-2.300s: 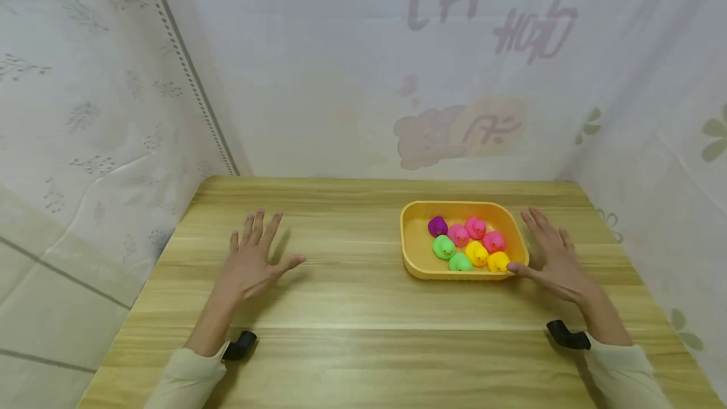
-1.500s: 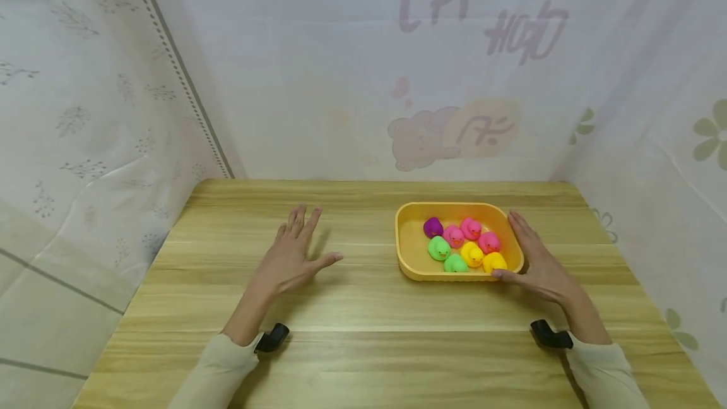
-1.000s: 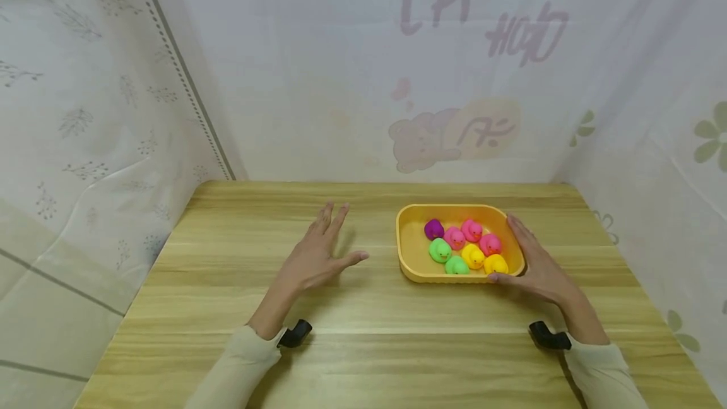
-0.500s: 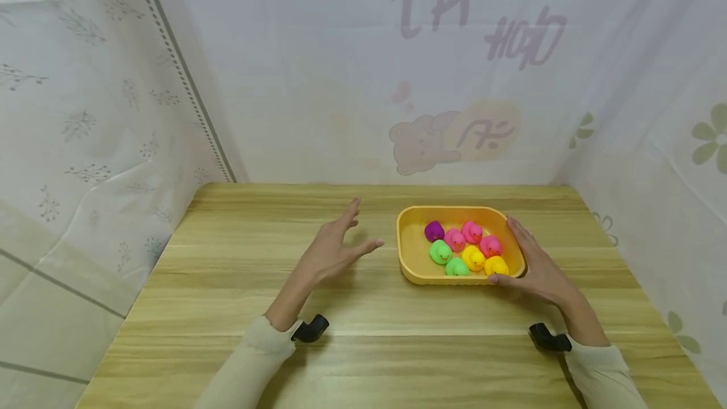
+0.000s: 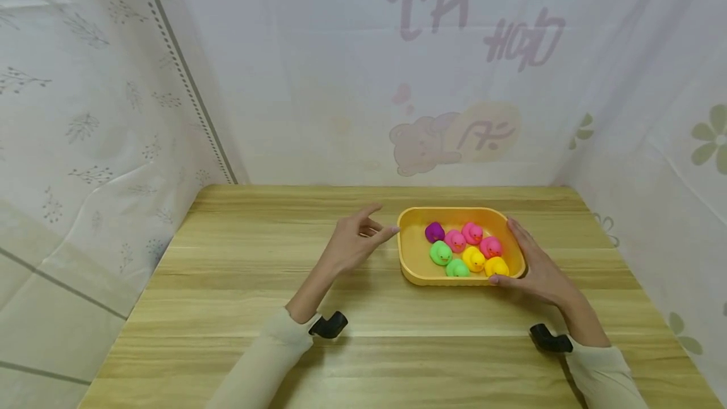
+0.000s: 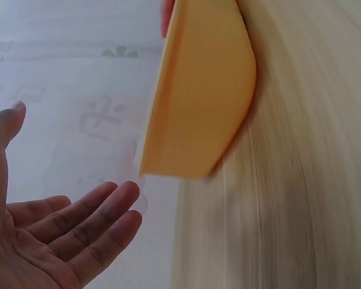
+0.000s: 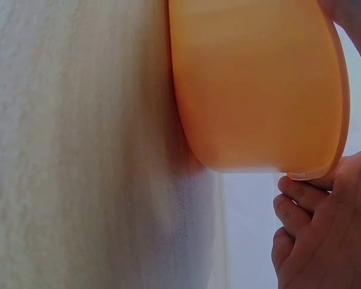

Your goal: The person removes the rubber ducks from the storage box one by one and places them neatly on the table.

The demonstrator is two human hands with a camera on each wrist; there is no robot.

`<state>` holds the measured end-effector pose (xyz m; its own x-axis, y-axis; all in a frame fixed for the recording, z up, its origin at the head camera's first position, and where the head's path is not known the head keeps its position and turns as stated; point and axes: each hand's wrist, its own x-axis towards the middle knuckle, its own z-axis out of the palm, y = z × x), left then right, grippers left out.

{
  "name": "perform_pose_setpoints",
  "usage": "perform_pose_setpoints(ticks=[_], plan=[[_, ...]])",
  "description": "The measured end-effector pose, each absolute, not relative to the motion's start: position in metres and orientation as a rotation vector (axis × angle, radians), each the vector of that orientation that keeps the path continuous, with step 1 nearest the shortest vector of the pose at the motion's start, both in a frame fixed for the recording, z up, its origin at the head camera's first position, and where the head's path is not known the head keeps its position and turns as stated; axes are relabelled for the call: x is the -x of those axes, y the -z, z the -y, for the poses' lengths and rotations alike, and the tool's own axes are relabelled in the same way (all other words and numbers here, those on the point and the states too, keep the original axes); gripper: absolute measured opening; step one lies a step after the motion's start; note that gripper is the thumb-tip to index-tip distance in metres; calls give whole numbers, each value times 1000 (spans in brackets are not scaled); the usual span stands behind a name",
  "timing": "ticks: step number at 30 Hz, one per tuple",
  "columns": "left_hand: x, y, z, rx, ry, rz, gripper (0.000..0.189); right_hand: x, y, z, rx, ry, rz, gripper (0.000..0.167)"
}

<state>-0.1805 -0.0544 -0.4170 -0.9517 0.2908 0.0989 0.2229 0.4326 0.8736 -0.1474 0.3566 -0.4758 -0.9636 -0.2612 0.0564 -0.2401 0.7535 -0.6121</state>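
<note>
A yellow plastic tray (image 5: 417,267) stands on the table, holding small rubber ducks: a purple one (image 5: 434,232), pink ones (image 5: 472,233), green ones (image 5: 440,254) and yellow ones (image 5: 474,259). My right hand (image 5: 542,273) grips the tray's right end, thumb at the front rim and fingers along the back right corner. In the right wrist view the remaining fingers of that hand (image 7: 331,229) bend below the rim. My left hand (image 5: 352,245) is beside the left end, its thumb tip right at the rim. The left wrist view shows its fingers (image 6: 93,232) loosely spread, holding nothing.
The wood-grain table (image 5: 255,238) reaches back to a pale printed cloth (image 5: 318,81). Patterned cloth also hangs at both sides. A black wrist-worn piece (image 5: 329,325) sticks out from the left cuff, another one (image 5: 549,338) from the right.
My left hand has moved right across the table to the tray's left end, its fingers drawing closer together. My right hand has come in from beside the tray and taken hold of its right end.
</note>
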Motion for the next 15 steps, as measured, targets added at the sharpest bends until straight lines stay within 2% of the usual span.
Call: perform_pose_setpoints(ticks=[15], plan=[[188,418,18,-536,-1609,-2489,69,146,476,-357,422,1021,-2909,126]])
